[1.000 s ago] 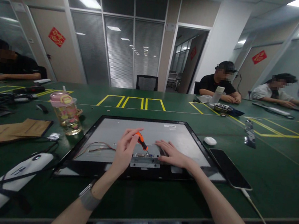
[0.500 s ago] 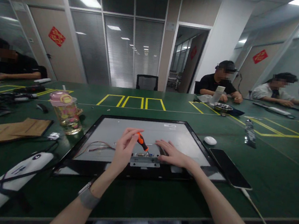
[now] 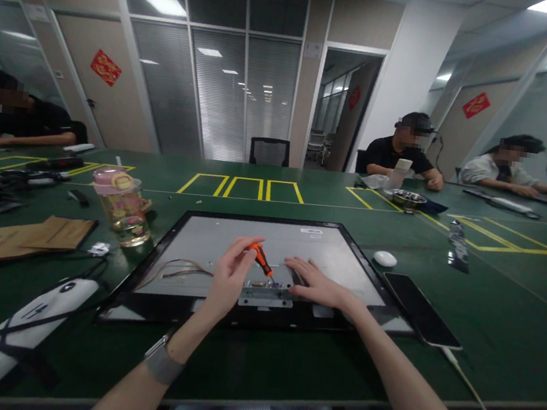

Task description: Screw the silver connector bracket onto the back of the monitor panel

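Screwdriver (image 3: 261, 259) over middle of near part of flat panel (image 3: 209, 231), tilted, tip down by metal bracket (image 3: 265, 301); tip contact too small to tell. Left hand (image 3: 232, 268) closed on handle top with fingertips, likely for fine turning control. Right hand (image 3: 316, 283) palm down, fingers extended, gripping nothing visible, resting beside bracket, probably to steady work. Panel flat on table (image 3: 242, 366), grey face up, apparently for bracket access. Phone (image 3: 423, 311) beside right edge; drink cup (image 3: 122, 208) beyond left edge.
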The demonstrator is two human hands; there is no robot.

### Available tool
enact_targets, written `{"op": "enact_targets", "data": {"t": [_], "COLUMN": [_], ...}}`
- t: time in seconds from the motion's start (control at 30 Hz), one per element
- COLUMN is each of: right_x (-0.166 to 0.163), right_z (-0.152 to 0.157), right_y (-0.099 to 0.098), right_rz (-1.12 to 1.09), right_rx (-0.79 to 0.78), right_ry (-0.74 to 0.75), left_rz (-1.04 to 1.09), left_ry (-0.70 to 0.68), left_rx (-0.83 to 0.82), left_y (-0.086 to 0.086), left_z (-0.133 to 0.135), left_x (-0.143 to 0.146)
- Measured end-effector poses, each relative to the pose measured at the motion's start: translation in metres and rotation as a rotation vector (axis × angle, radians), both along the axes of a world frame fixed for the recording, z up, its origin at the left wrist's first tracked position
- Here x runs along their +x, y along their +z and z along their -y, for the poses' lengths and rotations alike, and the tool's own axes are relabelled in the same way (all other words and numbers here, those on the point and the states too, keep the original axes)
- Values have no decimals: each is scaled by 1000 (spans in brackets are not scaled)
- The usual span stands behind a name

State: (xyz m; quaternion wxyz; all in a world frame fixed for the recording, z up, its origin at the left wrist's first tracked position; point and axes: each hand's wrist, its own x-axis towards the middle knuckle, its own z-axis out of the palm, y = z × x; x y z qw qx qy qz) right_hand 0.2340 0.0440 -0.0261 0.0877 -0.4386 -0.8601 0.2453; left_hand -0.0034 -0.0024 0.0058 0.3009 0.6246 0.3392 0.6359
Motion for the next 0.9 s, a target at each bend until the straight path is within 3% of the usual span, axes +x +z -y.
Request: {"op": "enact_targets", "data": {"t": [0.2, 0.5, 0.73, 0.9], "right_x": [0, 0, 1, 1], "right_z": [0, 0, -2, -1], "right_y": [0, 1, -3, -1], "right_rz": [-2, 22, 8, 5], "right_rx": [3, -14, 2, -5], "right_ry": [-6, -4, 6, -8], "left_rz": [18, 15, 109, 70], "left_ry": [-55, 45, -118, 8], "left_rx": [-45, 38, -82, -12], "left_y": [0, -2, -8, -2], "left_z": [3, -2, -1, 0], "left_x": [0, -1, 0, 2]}}
